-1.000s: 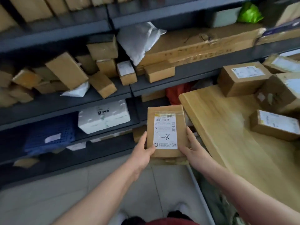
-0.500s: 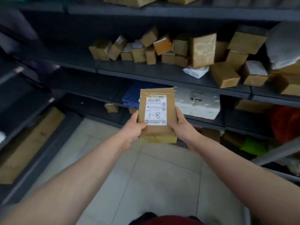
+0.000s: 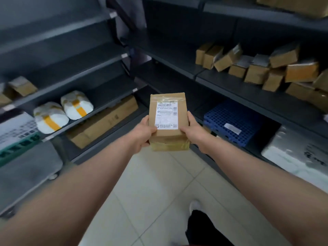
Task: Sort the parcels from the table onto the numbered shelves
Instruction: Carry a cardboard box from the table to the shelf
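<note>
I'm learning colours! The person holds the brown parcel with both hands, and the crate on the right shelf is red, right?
No: the crate is blue, as the head view shows. The left hand and right hand do hold the brown parcel.

The parcel (image 3: 168, 121) is matt brown cardboard with glossy clear tape and a white paper label (image 3: 166, 115); the shelves (image 3: 248, 89) look matt dark metal.
</note>
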Demonstrator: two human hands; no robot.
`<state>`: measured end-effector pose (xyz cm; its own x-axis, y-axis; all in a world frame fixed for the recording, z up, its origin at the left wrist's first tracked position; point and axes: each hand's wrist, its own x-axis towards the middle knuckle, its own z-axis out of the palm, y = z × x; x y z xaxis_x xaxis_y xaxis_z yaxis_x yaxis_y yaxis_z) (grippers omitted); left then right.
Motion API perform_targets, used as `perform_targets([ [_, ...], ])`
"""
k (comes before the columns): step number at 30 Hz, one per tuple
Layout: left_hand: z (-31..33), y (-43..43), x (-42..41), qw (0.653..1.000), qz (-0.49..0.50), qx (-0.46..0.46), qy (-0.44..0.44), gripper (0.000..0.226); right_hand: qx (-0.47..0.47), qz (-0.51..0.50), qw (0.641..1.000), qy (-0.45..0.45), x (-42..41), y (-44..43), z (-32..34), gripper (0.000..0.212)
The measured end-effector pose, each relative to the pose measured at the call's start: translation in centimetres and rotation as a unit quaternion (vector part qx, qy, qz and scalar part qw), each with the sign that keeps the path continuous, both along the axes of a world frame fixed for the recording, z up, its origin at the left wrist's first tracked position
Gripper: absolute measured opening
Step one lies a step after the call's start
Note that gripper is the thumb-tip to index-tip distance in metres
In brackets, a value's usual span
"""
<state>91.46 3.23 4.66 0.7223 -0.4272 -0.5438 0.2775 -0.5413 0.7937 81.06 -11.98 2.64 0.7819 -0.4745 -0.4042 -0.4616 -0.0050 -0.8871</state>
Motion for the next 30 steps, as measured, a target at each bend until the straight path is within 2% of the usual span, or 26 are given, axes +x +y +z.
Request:
perform_targets([
  [11,1.0,0.9,9.6,0.981,0.194,-0.014,0.018,0.055,0.004,0.179,0.984,-0.001,15.5,-1.3,0.8,0.074],
  [15,0.7,1.2,11.9,0.969,0.246,-0.028,0.018,0.050,0.008,0.232,0.973,-0.004,20.0,-1.2,0.9,0.068],
  [19,0.0,2.5,14.9,0.963,0.270,-0.021,0.019,0.039,0.010,0.269,0.963,0.009,24.4,-0.1,0.1,0.068],
  [23,-1.2,4.0,19.1,0.959,0.283,-0.018,0.025,0.040,0.005,0.290,0.957,0.022,29.1,1.3,-1.0,0.068],
  [30,-4.4,7.5,30.2,0.953,0.298,-0.024,0.054,0.028,0.009,0.307,0.951,0.031,40.2,4.7,-3.2,0.056],
])
